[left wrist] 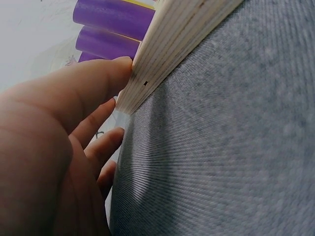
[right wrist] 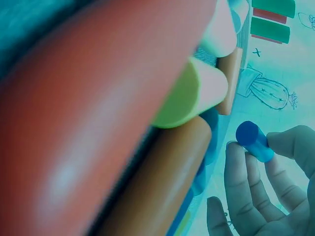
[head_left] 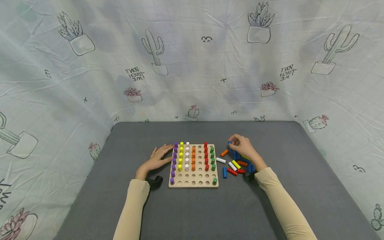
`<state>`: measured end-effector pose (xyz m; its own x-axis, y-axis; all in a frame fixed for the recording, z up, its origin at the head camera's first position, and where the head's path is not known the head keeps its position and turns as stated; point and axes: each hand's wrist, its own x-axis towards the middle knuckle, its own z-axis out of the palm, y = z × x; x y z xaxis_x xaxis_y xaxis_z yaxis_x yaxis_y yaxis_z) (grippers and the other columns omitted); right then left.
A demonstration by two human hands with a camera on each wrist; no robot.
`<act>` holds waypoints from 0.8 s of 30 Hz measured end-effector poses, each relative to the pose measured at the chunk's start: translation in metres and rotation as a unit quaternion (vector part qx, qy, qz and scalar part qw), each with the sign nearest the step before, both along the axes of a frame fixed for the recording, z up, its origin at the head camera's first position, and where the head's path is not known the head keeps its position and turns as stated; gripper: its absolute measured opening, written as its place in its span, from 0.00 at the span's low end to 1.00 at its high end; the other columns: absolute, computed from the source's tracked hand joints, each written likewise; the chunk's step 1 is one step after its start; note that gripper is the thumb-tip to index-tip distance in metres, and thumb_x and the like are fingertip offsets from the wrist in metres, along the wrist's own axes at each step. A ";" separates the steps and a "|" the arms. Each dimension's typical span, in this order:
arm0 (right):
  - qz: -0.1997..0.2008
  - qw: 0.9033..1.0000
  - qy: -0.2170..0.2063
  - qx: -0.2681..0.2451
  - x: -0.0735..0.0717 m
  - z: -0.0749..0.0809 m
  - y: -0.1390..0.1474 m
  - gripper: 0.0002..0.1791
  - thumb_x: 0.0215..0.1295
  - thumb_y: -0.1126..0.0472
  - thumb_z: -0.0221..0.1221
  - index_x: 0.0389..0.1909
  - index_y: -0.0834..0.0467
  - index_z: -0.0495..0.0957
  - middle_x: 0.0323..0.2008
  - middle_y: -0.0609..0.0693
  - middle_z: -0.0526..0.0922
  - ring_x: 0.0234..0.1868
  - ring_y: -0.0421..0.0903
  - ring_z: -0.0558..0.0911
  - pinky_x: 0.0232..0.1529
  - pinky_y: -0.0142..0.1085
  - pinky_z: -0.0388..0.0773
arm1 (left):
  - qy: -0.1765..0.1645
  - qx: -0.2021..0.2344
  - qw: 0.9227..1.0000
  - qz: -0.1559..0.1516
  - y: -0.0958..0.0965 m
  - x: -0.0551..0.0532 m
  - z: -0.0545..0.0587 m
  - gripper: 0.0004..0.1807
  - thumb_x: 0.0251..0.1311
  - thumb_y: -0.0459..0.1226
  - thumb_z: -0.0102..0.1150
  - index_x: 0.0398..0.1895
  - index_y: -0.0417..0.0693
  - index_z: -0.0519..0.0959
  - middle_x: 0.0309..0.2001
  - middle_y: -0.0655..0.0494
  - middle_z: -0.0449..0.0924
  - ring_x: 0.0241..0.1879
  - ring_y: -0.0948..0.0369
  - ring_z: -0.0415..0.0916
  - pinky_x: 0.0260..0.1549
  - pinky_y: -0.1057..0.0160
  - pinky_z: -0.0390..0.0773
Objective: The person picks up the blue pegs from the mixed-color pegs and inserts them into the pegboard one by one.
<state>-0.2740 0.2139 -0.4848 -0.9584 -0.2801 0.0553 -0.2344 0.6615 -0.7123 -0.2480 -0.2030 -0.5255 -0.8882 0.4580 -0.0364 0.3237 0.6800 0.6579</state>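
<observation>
A wooden peg board (head_left: 190,179) lies on the table with columns of purple, yellow, white, orange, red and green pegs standing in it. Between the orange and red columns, a row of bare holes shows. My left hand (head_left: 156,160) rests at the board's left side with fingers spread; in the left wrist view its thumb (left wrist: 98,81) touches the board's edge beside the purple pegs (left wrist: 113,19). Over the loose pegs to the right, my right hand (head_left: 243,146) pinches a blue peg (right wrist: 256,142) between thumb and fingers, raised off the table.
Loose pegs lie scattered right of the board, among them a white peg (head_left: 221,160), an orange peg (head_left: 224,153), a blue peg (head_left: 224,172) and a red peg (head_left: 232,172). Grey cloth (head_left: 192,213) covers the table. A cactus-print curtain (head_left: 192,66) hangs behind and at both sides.
</observation>
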 end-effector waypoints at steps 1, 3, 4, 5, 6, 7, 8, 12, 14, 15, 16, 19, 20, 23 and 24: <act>0.001 1.000 0.000 -0.002 0.000 0.000 0.000 0.10 0.60 0.63 0.59 0.41 0.61 0.77 0.30 0.54 0.78 0.27 0.45 0.79 0.26 0.35 0.74 | 0.000 0.000 1.000 0.000 0.000 0.000 0.000 0.34 0.63 0.52 0.50 0.71 0.56 0.55 0.72 0.50 0.52 0.72 0.48 0.38 0.66 0.41 0.26; 0.003 1.000 0.001 -0.005 -0.001 0.002 -0.001 0.10 0.61 0.63 0.58 0.42 0.61 0.76 0.31 0.54 0.78 0.28 0.45 0.79 0.26 0.34 0.75 | 0.001 -0.001 1.000 0.000 0.000 0.000 -0.001 0.34 0.63 0.52 0.50 0.72 0.56 0.55 0.72 0.51 0.52 0.72 0.48 0.38 0.66 0.41 0.26; 0.003 1.000 0.001 -0.008 -0.001 0.003 -0.002 0.10 0.61 0.62 0.58 0.42 0.61 0.76 0.31 0.54 0.78 0.28 0.46 0.80 0.26 0.35 0.75 | 0.002 -0.001 1.000 0.001 0.000 0.000 -0.001 0.34 0.63 0.52 0.50 0.71 0.57 0.55 0.72 0.51 0.52 0.72 0.48 0.38 0.66 0.41 0.26; 0.007 1.000 0.004 -0.009 -0.002 0.004 -0.002 0.10 0.61 0.62 0.58 0.43 0.61 0.76 0.32 0.55 0.78 0.28 0.46 0.80 0.26 0.35 0.75 | 0.002 -0.003 1.000 0.001 0.000 -0.001 -0.001 0.34 0.63 0.52 0.50 0.72 0.57 0.55 0.72 0.51 0.52 0.72 0.48 0.38 0.66 0.41 0.26; 0.008 1.000 0.006 -0.011 -0.002 0.005 -0.003 0.10 0.61 0.63 0.58 0.43 0.62 0.76 0.32 0.55 0.78 0.29 0.46 0.80 0.27 0.36 0.76 | 0.004 -0.003 1.000 0.002 0.000 -0.001 -0.001 0.34 0.63 0.52 0.50 0.71 0.57 0.55 0.72 0.51 0.52 0.72 0.48 0.39 0.66 0.41 0.26; 0.009 1.000 0.009 -0.013 -0.002 0.007 -0.004 0.11 0.61 0.62 0.59 0.43 0.62 0.76 0.32 0.55 0.78 0.29 0.47 0.80 0.27 0.36 0.76 | 0.006 -0.004 1.000 0.003 0.000 -0.001 -0.002 0.34 0.63 0.52 0.50 0.71 0.57 0.55 0.71 0.51 0.52 0.72 0.48 0.39 0.66 0.41 0.26; 0.010 1.000 0.012 -0.013 -0.002 0.008 -0.004 0.11 0.61 0.62 0.59 0.43 0.62 0.76 0.32 0.55 0.78 0.30 0.47 0.80 0.28 0.36 0.77 | 0.006 -0.004 1.000 0.003 0.000 -0.002 -0.002 0.34 0.63 0.52 0.50 0.71 0.57 0.55 0.71 0.51 0.53 0.72 0.48 0.39 0.66 0.41 0.25; 0.013 1.000 0.024 -0.012 -0.002 0.011 -0.008 0.12 0.61 0.62 0.59 0.44 0.63 0.76 0.33 0.56 0.79 0.31 0.49 0.80 0.30 0.37 0.77 | 0.013 -0.007 1.000 0.003 0.001 -0.003 -0.002 0.35 0.63 0.53 0.50 0.71 0.56 0.55 0.71 0.50 0.53 0.72 0.47 0.39 0.66 0.40 0.26; 0.012 1.000 0.024 -0.015 -0.002 0.012 -0.010 0.12 0.61 0.62 0.59 0.44 0.62 0.76 0.34 0.55 0.78 0.32 0.49 0.80 0.30 0.37 0.77 | 0.012 -0.005 1.000 0.003 0.001 -0.003 -0.001 0.35 0.63 0.52 0.50 0.71 0.56 0.56 0.71 0.50 0.53 0.72 0.47 0.39 0.66 0.41 0.26; 0.011 1.000 0.024 -0.016 -0.002 0.012 -0.011 0.11 0.62 0.62 0.59 0.44 0.61 0.76 0.34 0.55 0.78 0.32 0.48 0.81 0.30 0.37 0.78 | 0.013 -0.005 1.000 0.003 0.001 -0.003 -0.002 0.35 0.63 0.52 0.50 0.71 0.56 0.56 0.71 0.50 0.53 0.72 0.47 0.39 0.66 0.41 0.26; 0.012 1.000 0.023 -0.017 -0.003 0.012 -0.012 0.11 0.62 0.61 0.59 0.44 0.61 0.76 0.34 0.55 0.78 0.32 0.48 0.81 0.31 0.37 0.78 | 0.012 -0.004 1.000 0.003 0.001 -0.002 -0.002 0.35 0.63 0.52 0.50 0.71 0.56 0.56 0.71 0.50 0.53 0.72 0.47 0.39 0.66 0.41 0.26; 0.009 0.999 0.021 -0.028 -0.005 0.012 -0.015 0.11 0.63 0.60 0.59 0.45 0.59 0.76 0.35 0.54 0.79 0.33 0.48 0.81 0.32 0.38 0.78 | 0.014 -0.004 1.000 0.002 0.000 -0.002 -0.003 0.34 0.63 0.52 0.50 0.71 0.57 0.55 0.71 0.50 0.53 0.72 0.48 0.39 0.66 0.41 0.26; 0.010 0.999 0.022 -0.031 -0.005 0.012 -0.016 0.11 0.63 0.60 0.58 0.45 0.59 0.76 0.36 0.54 0.79 0.33 0.48 0.81 0.33 0.39 0.78 | 0.014 -0.005 1.000 0.003 0.000 -0.002 -0.004 0.34 0.63 0.52 0.50 0.71 0.57 0.55 0.72 0.51 0.52 0.72 0.48 0.39 0.66 0.41 0.26; 0.011 0.999 0.021 -0.040 -0.006 0.013 -0.018 0.11 0.64 0.59 0.58 0.45 0.58 0.76 0.37 0.54 0.79 0.35 0.49 0.81 0.35 0.41 0.79 | 0.016 -0.004 1.000 0.005 -0.001 -0.003 -0.005 0.34 0.63 0.52 0.50 0.72 0.58 0.55 0.72 0.51 0.52 0.72 0.48 0.39 0.66 0.41 0.26; 0.011 0.999 0.021 -0.042 -0.007 0.013 -0.019 0.11 0.64 0.59 0.58 0.45 0.58 0.76 0.38 0.54 0.79 0.36 0.49 0.82 0.36 0.41 0.79 | 0.017 -0.001 1.000 0.004 -0.001 -0.003 -0.006 0.34 0.63 0.53 0.50 0.71 0.58 0.55 0.72 0.50 0.52 0.72 0.48 0.39 0.66 0.41 0.26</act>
<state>-0.2809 0.1954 -0.4715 -0.9486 -0.2935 0.1186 -0.2783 0.5948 -0.7541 -0.2507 -0.2042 -0.5311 -0.8928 0.4505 -0.0067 0.3405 0.6843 0.6448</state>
